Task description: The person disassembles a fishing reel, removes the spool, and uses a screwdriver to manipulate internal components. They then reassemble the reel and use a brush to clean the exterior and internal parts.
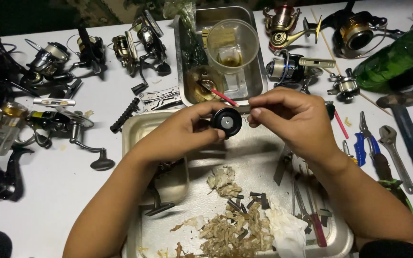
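Note:
My left hand (180, 134) grips a small round black reel part (226, 123) with a metal centre, held above a metal tray (135, 126). My right hand (295, 119) is pinched right beside that part, fingertips touching its right edge; whether it holds something thin there I cannot tell. A red-handled stick (223, 96) lies just behind the hands. In the tray below lie dirty shreds of fibre (230, 229), small dark pieces and a crumpled white tissue (288, 234).
A second metal tray (180, 57) behind holds a clear plastic cup (233, 45). Several fishing reels (48, 59) lie on the white table at left and back right. Blue-handled pliers (362, 143), a wrench (395, 153) and a green bottle (393, 59) sit at right.

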